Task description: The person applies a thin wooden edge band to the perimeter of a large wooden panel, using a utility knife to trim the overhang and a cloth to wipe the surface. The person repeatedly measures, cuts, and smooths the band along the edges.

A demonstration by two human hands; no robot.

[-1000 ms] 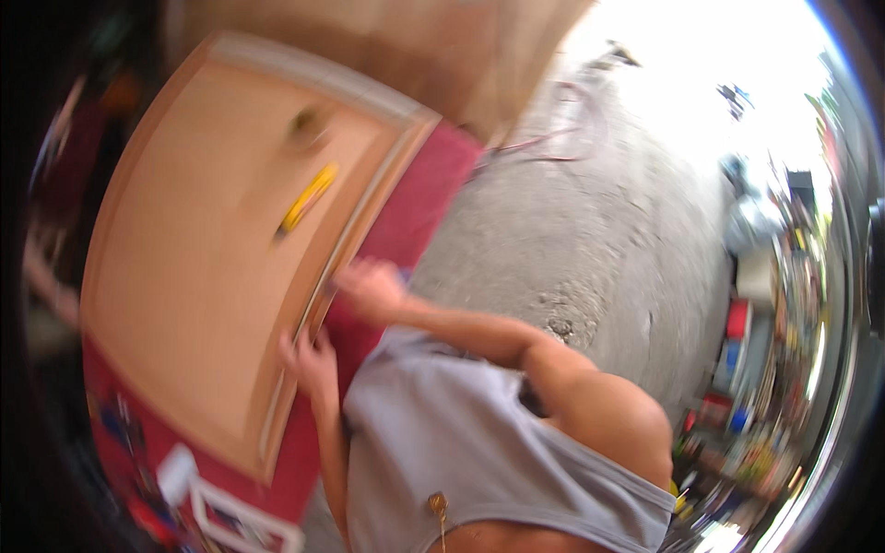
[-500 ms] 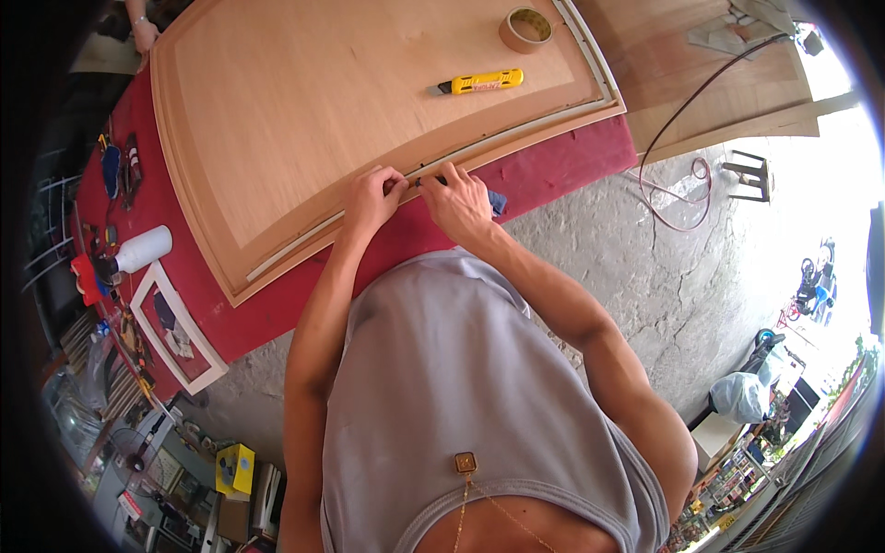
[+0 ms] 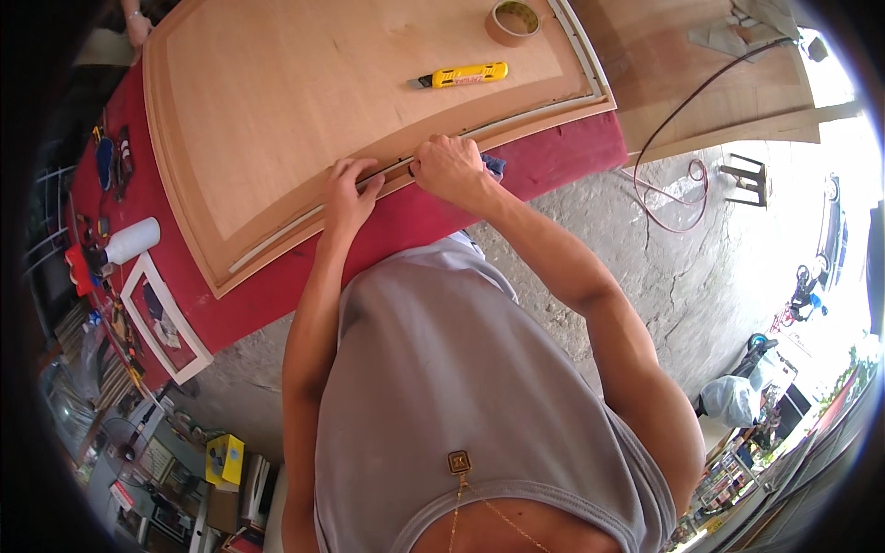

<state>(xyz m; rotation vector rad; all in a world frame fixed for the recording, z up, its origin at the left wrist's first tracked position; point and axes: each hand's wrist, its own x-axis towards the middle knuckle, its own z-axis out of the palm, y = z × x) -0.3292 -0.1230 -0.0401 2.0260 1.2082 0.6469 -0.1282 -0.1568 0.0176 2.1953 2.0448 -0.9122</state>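
1. Nearest the camera is the person's grey sleeveless shirt (image 3: 461, 369) with a small square pendant (image 3: 458, 461) on a chain; both bare forearms run up from it to the near edge of the panel.
2. The left hand (image 3: 348, 189) lies on the panel edge with its fingers bent down onto a thin pale strip (image 3: 277, 237). They press it rather than close around it, and seem to pin it in its groove.
3. The right hand (image 3: 449, 168) sits just beside the left one, fingers curled over the same strip (image 3: 516, 120) at the rim. Whether they pinch it or only push on it I cannot tell. The two hands are close together, probably so the strip stays flat between them.
4. The strip follows the near rim of the wooden panel (image 3: 304, 101), which lies flat on a red-covered table (image 3: 415, 217).
5. Farther out on the panel, within reach but well apart from the hands, lie a yellow utility knife (image 3: 461, 76) and a roll of tape (image 3: 513, 22).
6. At the table's left end stand a white bottle (image 3: 134, 240) and a white frame (image 3: 166, 318).
7. To the right, a cable (image 3: 673, 184) loops over the concrete floor (image 3: 691, 276).
8. At the far top left, another person's hand (image 3: 138, 26) touches the panel corner.
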